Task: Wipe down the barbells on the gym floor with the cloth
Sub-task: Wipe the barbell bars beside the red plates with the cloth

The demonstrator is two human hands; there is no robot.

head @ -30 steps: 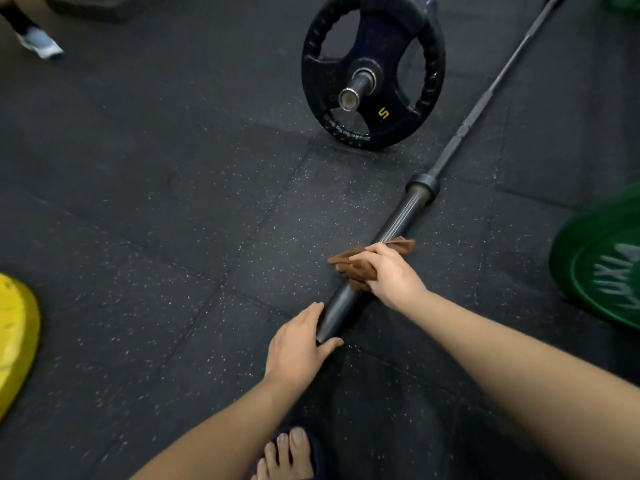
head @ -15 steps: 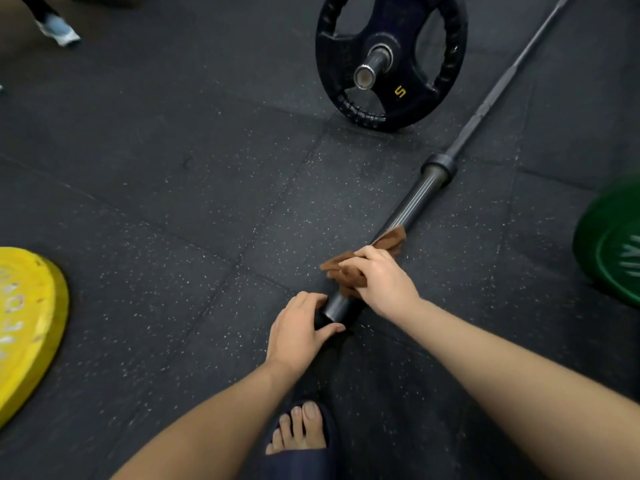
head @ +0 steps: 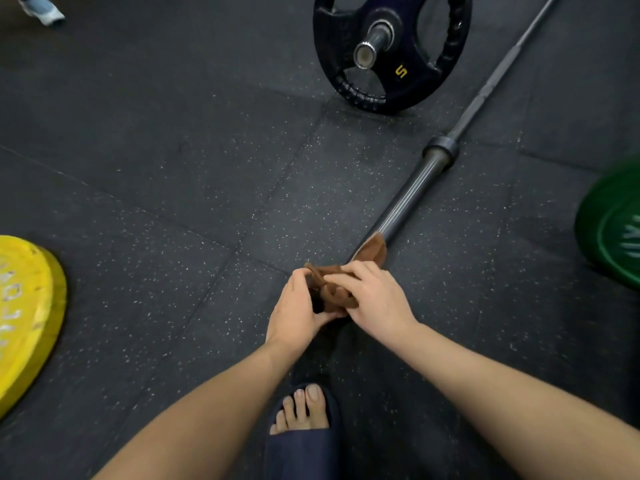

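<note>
1. On the floor (head: 173, 168), the bar (head: 408, 199) lies diagonally, its near end between both hands.
2. Right hand (head: 377, 299): fingers curled over the brown cloth (head: 372, 249), holding it round the bar.
3. Left hand (head: 294, 310): fingers wrapped round the bar's end, touching the cloth.

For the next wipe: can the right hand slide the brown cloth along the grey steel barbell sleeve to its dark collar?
Probably yes: the right hand grips the brown cloth on the grey steel barbell sleeve, bare up to its dark collar.
</note>
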